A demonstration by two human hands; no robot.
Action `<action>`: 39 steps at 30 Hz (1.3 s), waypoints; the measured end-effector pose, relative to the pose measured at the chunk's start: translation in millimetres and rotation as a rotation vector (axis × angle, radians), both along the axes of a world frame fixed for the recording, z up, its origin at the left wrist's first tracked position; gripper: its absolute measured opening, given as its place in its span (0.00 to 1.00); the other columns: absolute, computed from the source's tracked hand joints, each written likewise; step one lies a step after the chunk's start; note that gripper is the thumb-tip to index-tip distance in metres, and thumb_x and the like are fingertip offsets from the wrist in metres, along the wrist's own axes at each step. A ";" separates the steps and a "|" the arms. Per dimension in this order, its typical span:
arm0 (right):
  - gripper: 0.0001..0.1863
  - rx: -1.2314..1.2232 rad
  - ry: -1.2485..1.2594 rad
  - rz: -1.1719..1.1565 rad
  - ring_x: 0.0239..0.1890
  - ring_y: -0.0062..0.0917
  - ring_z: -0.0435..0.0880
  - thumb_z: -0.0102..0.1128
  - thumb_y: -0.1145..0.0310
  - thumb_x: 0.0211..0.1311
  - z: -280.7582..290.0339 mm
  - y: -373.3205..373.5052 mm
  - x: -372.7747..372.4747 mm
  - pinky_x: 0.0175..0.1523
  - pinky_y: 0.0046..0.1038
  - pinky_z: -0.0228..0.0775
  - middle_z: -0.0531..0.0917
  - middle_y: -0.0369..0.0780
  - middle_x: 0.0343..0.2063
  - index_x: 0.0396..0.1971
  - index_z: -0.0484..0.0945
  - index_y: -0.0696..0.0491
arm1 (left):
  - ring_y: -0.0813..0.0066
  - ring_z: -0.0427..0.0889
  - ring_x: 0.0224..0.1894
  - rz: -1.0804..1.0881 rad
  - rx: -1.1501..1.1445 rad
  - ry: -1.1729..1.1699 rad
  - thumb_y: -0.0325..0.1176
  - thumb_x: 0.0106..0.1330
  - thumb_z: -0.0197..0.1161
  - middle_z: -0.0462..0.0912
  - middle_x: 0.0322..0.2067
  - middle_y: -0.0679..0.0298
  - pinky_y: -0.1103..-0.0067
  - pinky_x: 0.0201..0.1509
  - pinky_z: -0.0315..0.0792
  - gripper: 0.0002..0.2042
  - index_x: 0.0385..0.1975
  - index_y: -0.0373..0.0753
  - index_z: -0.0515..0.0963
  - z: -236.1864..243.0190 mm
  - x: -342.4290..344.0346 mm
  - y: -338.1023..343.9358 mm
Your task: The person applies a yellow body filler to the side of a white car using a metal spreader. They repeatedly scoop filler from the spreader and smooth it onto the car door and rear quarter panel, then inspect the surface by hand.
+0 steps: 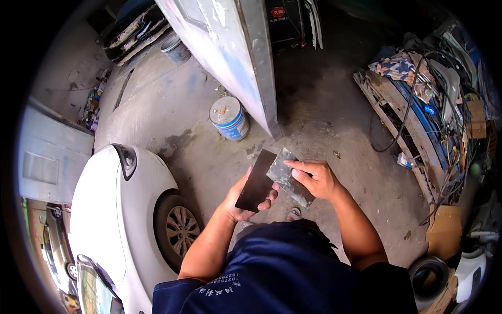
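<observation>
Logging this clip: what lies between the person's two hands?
In the head view, a dark rectangular plate in the left hand and a grey-smeared flat plate in the right hand lie between them.

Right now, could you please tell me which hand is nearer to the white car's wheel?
Left. The left hand is up and right of the wheel in view; the right hand is farther off rightward.
</observation>
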State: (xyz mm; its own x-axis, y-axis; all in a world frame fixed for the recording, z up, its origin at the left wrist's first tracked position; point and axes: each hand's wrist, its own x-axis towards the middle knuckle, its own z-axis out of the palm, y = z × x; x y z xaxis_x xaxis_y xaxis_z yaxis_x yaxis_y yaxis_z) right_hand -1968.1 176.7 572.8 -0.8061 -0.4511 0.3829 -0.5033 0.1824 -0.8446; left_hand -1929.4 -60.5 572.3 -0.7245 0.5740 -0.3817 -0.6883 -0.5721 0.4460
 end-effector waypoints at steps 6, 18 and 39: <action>0.21 0.437 0.372 0.397 0.19 0.34 0.74 0.63 0.71 0.53 69.9 -81.4 -19.8 0.26 0.33 0.68 0.73 0.39 0.19 0.49 0.81 0.42 | 0.66 0.76 0.34 -0.030 -0.082 -0.041 0.57 0.72 0.38 0.78 0.39 0.56 0.75 0.28 0.70 0.25 0.51 0.42 0.71 -0.1 7.1 -68.7; 0.16 0.359 0.307 0.464 0.21 0.35 0.77 0.60 0.65 0.56 62.7 -248.0 -58.4 0.27 0.34 0.70 0.76 0.39 0.18 0.45 0.82 0.39 | 0.72 0.80 0.32 0.157 -0.083 -0.004 0.54 0.72 0.41 0.80 0.36 0.64 0.78 0.28 0.74 0.22 0.50 0.44 0.72 11.4 21.3 -208.2; 0.19 0.094 -0.924 1.167 0.55 0.17 0.72 0.47 0.71 0.70 -4.3 -314.2 -136.9 0.61 0.20 0.61 0.77 0.38 0.53 0.60 0.70 0.54 | 0.72 0.77 0.28 1.400 -0.434 -0.318 0.65 0.65 0.44 0.78 0.28 0.60 0.77 0.32 0.74 0.34 0.40 0.34 0.74 -9.8 -59.4 -199.9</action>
